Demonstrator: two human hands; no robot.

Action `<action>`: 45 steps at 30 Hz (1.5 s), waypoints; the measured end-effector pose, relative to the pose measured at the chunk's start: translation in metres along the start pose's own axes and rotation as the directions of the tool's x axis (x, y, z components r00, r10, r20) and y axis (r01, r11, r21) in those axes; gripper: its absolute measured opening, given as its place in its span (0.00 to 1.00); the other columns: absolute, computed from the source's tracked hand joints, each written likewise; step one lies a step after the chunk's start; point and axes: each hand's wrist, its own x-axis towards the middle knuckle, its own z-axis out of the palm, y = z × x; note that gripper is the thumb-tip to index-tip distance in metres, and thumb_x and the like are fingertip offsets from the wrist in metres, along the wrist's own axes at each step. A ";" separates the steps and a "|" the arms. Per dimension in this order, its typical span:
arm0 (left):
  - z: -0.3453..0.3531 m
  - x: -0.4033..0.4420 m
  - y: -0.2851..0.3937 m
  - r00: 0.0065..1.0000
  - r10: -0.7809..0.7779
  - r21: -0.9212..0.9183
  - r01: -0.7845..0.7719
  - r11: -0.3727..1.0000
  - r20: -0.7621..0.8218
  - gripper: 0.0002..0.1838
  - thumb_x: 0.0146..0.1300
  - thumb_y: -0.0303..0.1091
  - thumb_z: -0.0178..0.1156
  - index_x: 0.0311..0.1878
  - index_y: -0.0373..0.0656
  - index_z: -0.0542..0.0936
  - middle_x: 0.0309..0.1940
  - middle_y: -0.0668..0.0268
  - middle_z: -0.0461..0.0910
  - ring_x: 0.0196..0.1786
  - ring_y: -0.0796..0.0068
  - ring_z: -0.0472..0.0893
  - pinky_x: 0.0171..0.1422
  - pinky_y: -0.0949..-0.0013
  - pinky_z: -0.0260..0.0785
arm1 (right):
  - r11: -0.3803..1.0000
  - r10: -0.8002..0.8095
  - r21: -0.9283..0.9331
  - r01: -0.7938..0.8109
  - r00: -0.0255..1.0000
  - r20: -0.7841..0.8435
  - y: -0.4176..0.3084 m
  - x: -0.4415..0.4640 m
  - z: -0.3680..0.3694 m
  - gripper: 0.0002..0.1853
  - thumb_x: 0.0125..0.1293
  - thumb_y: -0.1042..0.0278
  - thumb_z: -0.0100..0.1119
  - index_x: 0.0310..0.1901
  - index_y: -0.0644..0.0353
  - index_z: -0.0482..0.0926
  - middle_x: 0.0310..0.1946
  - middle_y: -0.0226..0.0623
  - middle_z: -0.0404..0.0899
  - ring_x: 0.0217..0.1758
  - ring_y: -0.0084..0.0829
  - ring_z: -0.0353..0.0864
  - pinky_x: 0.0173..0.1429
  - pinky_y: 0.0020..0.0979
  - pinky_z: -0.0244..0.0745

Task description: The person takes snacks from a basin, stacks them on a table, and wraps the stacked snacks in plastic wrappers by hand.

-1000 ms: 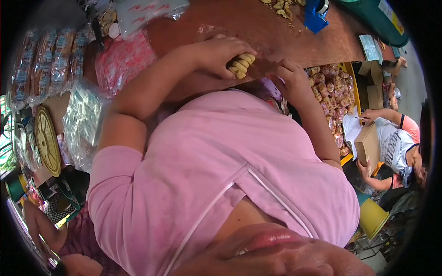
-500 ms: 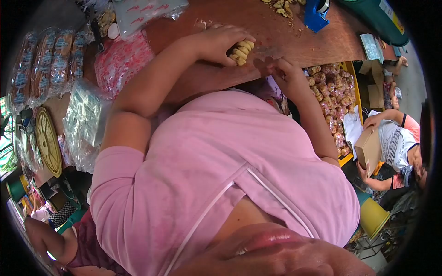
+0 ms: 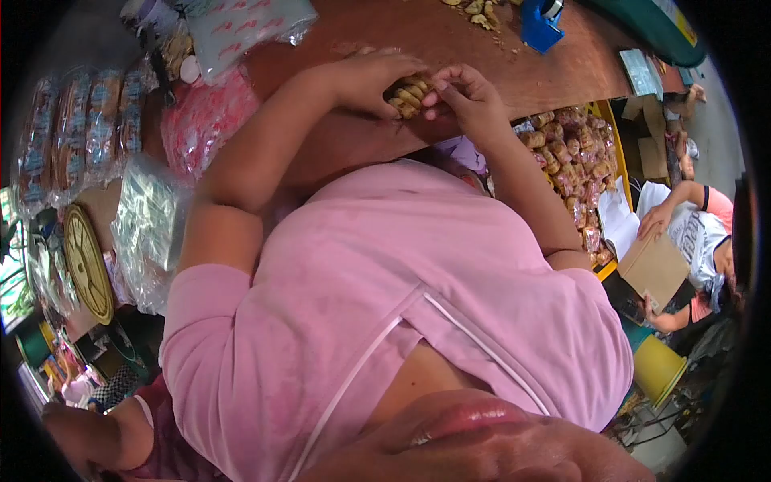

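Observation:
My left hand point(image 3: 371, 80) curls around a short stack of golden round cookies point(image 3: 408, 96) just above the brown tabletop point(image 3: 321, 136). Close by on the other side, my right hand point(image 3: 466, 98) has its thumb and fingers drawn together at the end of the stack. Whether a thin wrapper or anything else is between those fingertips I cannot make out. Below my right forearm, a yellow crate point(image 3: 620, 153) holds many wrapped cookie packs point(image 3: 574, 153).
Loose cookie pieces point(image 3: 480, 11) and a blue tape dispenser point(image 3: 543, 24) lie at the far side. Printed plastic bags point(image 3: 249, 28), pink-red plastic point(image 3: 205, 120) and clear bags point(image 3: 148, 233) are on the left. A co-worker point(image 3: 699, 241) at right handles a cardboard box point(image 3: 654, 269).
My right hand has moved left and up from the table edge to the cookie stack. My left hand keeps hold of the stack. The co-worker's box has turned.

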 end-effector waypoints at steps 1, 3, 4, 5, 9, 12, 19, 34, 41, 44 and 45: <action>0.001 0.001 -0.001 0.999 -0.025 -0.026 0.025 0.999 0.021 0.44 0.51 0.43 0.75 0.74 0.50 0.73 0.72 0.58 0.74 0.76 0.52 0.69 0.80 0.46 0.58 | 0.998 -0.055 0.028 0.054 0.998 0.017 0.006 0.005 0.001 0.07 0.80 0.69 0.58 0.53 0.61 0.77 0.39 0.37 0.86 0.41 0.26 0.87 0.47 0.28 0.84; 0.003 0.005 -0.006 0.996 -0.058 -0.078 0.064 0.995 0.071 0.47 0.49 0.43 0.76 0.75 0.46 0.71 0.73 0.55 0.72 0.78 0.52 0.67 0.80 0.47 0.57 | 0.983 -0.166 0.082 0.163 0.986 0.032 0.025 0.016 -0.001 0.09 0.78 0.69 0.60 0.54 0.61 0.77 0.39 0.38 0.87 0.42 0.26 0.87 0.52 0.29 0.82; 0.005 0.004 -0.006 0.997 -0.059 -0.084 0.063 0.994 0.055 0.47 0.49 0.44 0.75 0.75 0.46 0.71 0.73 0.55 0.72 0.78 0.52 0.67 0.81 0.47 0.56 | 0.984 -0.170 0.045 0.170 0.985 -0.002 0.027 0.016 0.003 0.07 0.79 0.69 0.59 0.52 0.61 0.78 0.40 0.37 0.86 0.45 0.28 0.87 0.53 0.31 0.82; 0.007 0.001 -0.005 0.997 -0.059 -0.090 0.062 0.994 0.040 0.46 0.50 0.44 0.75 0.75 0.47 0.71 0.74 0.55 0.72 0.78 0.52 0.66 0.81 0.48 0.55 | 0.969 -0.245 -0.044 0.245 0.970 0.002 0.028 0.014 0.008 0.06 0.78 0.69 0.58 0.51 0.61 0.79 0.40 0.36 0.86 0.46 0.28 0.86 0.54 0.31 0.81; 0.029 0.002 -0.023 0.981 0.092 -0.042 -0.100 0.994 -0.170 0.40 0.55 0.45 0.75 0.72 0.49 0.75 0.70 0.55 0.76 0.73 0.50 0.72 0.79 0.53 0.61 | 0.747 -0.460 -0.463 0.478 0.874 0.159 0.019 0.002 0.015 0.05 0.72 0.72 0.62 0.47 0.60 0.82 0.46 0.39 0.86 0.52 0.37 0.86 0.57 0.39 0.79; 0.029 -0.004 -0.026 0.982 0.088 -0.171 -0.117 0.978 -0.168 0.47 0.53 0.48 0.75 0.78 0.56 0.69 0.72 0.56 0.74 0.79 0.48 0.65 0.82 0.48 0.53 | 0.354 -0.633 -0.641 0.681 0.679 0.371 0.016 0.003 0.015 0.09 0.69 0.72 0.64 0.49 0.57 0.82 0.52 0.40 0.85 0.57 0.44 0.84 0.62 0.44 0.77; 0.024 -0.010 -0.025 0.991 -0.022 -0.217 -0.008 0.976 -0.135 0.56 0.51 0.51 0.78 0.83 0.59 0.61 0.72 0.55 0.74 0.79 0.48 0.66 0.85 0.47 0.49 | -0.009 -0.591 -0.658 0.753 0.526 0.611 0.024 0.017 0.014 0.13 0.71 0.60 0.63 0.54 0.52 0.83 0.62 0.32 0.83 0.69 0.41 0.77 0.73 0.48 0.68; 0.037 -0.010 -0.033 0.988 -0.097 -0.036 0.093 0.995 -0.118 0.68 0.49 0.44 0.80 0.87 0.53 0.43 0.80 0.55 0.64 0.83 0.52 0.61 0.88 0.44 0.38 | -0.091 -0.516 -0.721 0.687 0.587 0.624 0.033 0.047 0.023 0.12 0.73 0.52 0.57 0.43 0.48 0.85 0.46 0.30 0.83 0.60 0.40 0.79 0.70 0.48 0.68; 0.036 -0.026 -0.029 0.957 -0.213 0.126 0.241 0.962 -0.199 0.59 0.51 0.46 0.79 0.84 0.50 0.57 0.80 0.57 0.65 0.84 0.50 0.57 0.87 0.40 0.38 | -0.090 -0.627 -0.727 0.681 0.528 0.573 0.035 0.045 0.033 0.11 0.71 0.54 0.58 0.43 0.45 0.86 0.49 0.27 0.85 0.58 0.37 0.80 0.65 0.48 0.70; 0.044 -0.054 -0.030 0.916 -0.227 -0.033 0.229 0.973 -0.332 0.44 0.55 0.46 0.76 0.75 0.48 0.70 0.76 0.56 0.68 0.83 0.45 0.57 0.86 0.39 0.40 | -0.189 -0.575 -0.774 0.604 0.571 0.586 0.040 0.050 0.032 0.11 0.69 0.53 0.59 0.45 0.43 0.87 0.49 0.24 0.86 0.57 0.36 0.80 0.62 0.47 0.71; 0.048 -0.066 -0.029 0.897 -0.219 -0.097 0.196 0.976 -0.383 0.39 0.57 0.46 0.76 0.72 0.47 0.74 0.75 0.56 0.70 0.82 0.43 0.58 0.86 0.38 0.42 | -0.175 -0.560 -0.784 0.596 0.595 0.577 0.040 0.050 0.032 0.11 0.68 0.53 0.59 0.45 0.43 0.87 0.49 0.24 0.86 0.57 0.36 0.81 0.61 0.47 0.72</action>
